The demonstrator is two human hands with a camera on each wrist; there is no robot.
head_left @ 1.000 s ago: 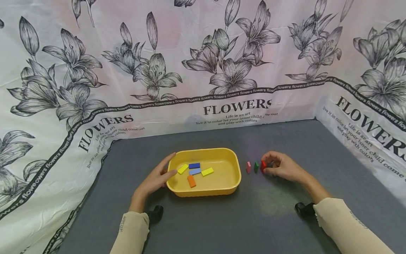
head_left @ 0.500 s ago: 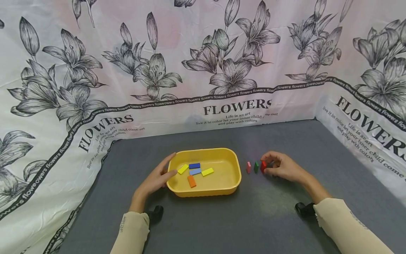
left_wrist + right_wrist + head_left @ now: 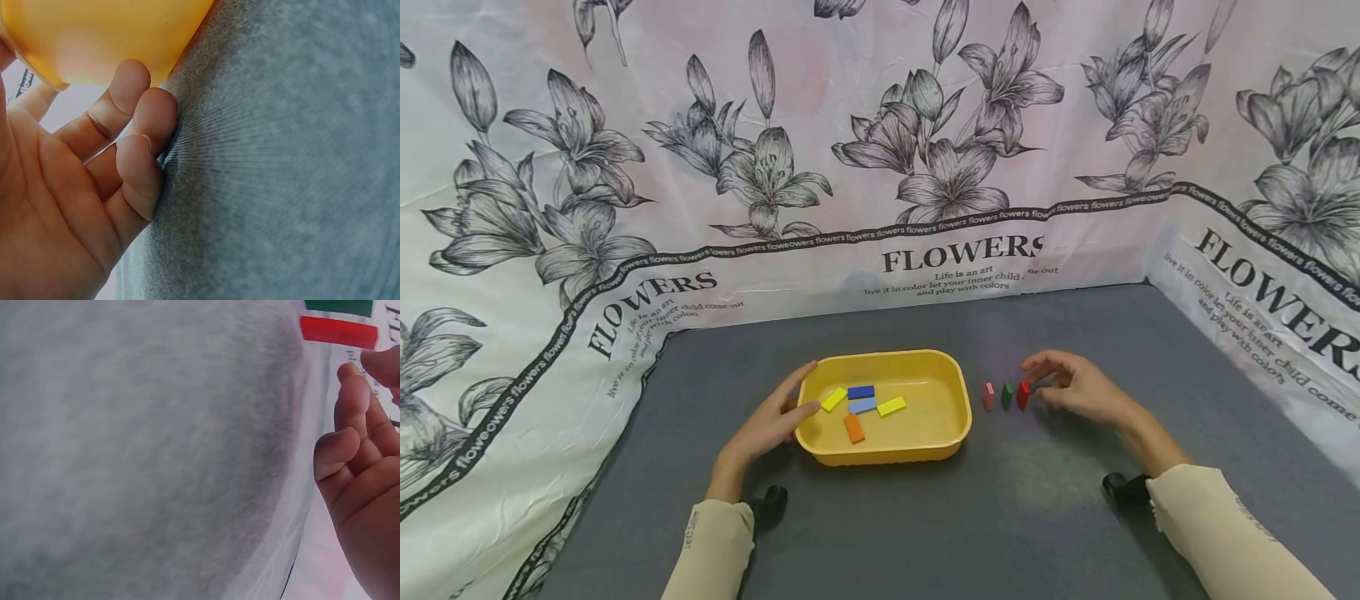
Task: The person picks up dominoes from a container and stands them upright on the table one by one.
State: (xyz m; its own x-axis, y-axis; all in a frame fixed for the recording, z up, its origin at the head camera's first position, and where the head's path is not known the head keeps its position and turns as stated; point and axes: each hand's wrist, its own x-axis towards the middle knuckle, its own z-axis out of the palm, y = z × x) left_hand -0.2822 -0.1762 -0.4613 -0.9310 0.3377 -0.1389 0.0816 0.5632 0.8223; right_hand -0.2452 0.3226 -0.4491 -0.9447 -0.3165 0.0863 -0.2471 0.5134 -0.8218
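A yellow plastic tray [image 3: 925, 429] sits on the grey table. My left hand [image 3: 766, 427] holds its left end, thumb over the rim, other fingers along the outer wall; in the left wrist view several curled fingertips [image 3: 134, 87] lie by the wall and the table. Right of the tray, a pink block [image 3: 988, 396], a green block [image 3: 1007, 395] and a red block [image 3: 1023, 395] stand upright in a row with small gaps. Just right of the red block is my right hand [image 3: 1084, 392], fingers loosely bent and parted, holding nothing. The right wrist view shows a gap between thumb and red block [image 3: 340, 332].
Inside the tray lie two yellow blocks [image 3: 891, 407], a dark blue block [image 3: 861, 392], a light blue block [image 3: 862, 406] and an orange block [image 3: 853, 428]. A flower-printed cloth [image 3: 820, 283] borders the grey table [image 3: 940, 533] at the back and sides.
My right hand has let go of the red block and shifted slightly to the right. The red block stays standing. The left hand and tray have not visibly moved.
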